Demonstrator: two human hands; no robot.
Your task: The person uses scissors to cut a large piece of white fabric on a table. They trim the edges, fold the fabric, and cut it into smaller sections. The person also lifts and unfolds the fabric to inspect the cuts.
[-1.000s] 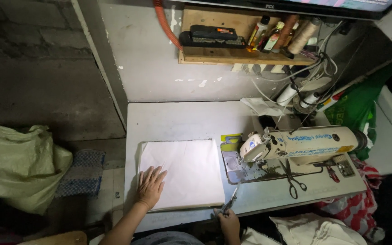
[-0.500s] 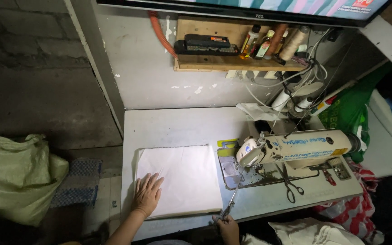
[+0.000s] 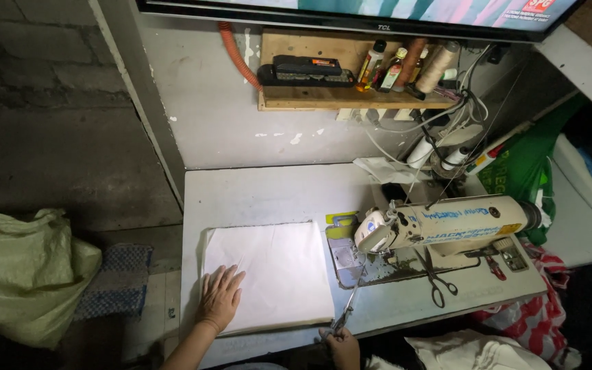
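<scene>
Pressing flat on the stack of white fabric (image 3: 268, 274), the left hand (image 3: 219, 298) has its fingers spread out, palm down, near the stack's front-left corner. That stack sits toward the front-left of the sewing table (image 3: 262, 195). Right hand (image 3: 342, 344) is at the front edge, closed around small snips (image 3: 346, 316) pointing up at the sewing machine (image 3: 440, 226). Black scissors (image 3: 435, 277) lie on the tabletop under the machine's arm, wooden shelf (image 3: 351, 99) with thread spools on the wall behind.
</scene>
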